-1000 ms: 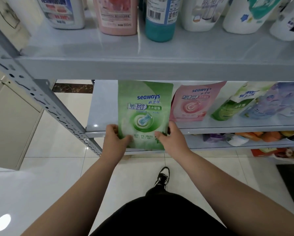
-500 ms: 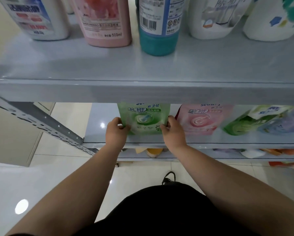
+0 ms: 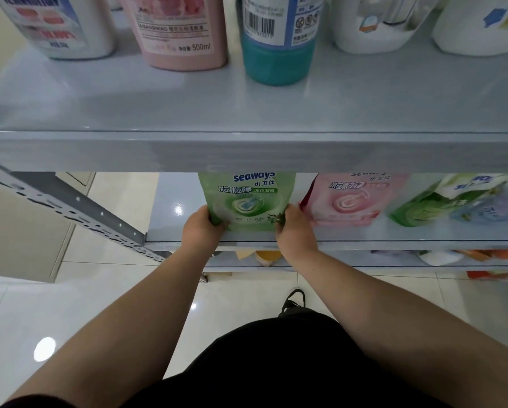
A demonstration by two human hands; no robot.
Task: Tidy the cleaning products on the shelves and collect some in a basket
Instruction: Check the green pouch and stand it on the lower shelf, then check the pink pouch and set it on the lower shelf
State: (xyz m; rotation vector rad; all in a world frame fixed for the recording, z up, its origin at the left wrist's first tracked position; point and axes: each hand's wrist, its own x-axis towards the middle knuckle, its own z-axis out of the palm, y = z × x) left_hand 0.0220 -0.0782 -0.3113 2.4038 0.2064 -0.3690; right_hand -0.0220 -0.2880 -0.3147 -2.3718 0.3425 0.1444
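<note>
A green detergent pouch stood at centre frame on the middle shelf, its top hidden behind the upper shelf. The left hand and right hand pinched its 2 lower corners. Soft-walled and probably slick, it looked best gripped low at the sides, clear of the pink pouch just right.

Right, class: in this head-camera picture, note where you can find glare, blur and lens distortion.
Head view: glare spots sit on the floor tiles and on the middle shelf beside the green Seaways pouch; the far-right pouches look soft and smeared; the wide lens splays the upper-shelf bottles outward.
</note>
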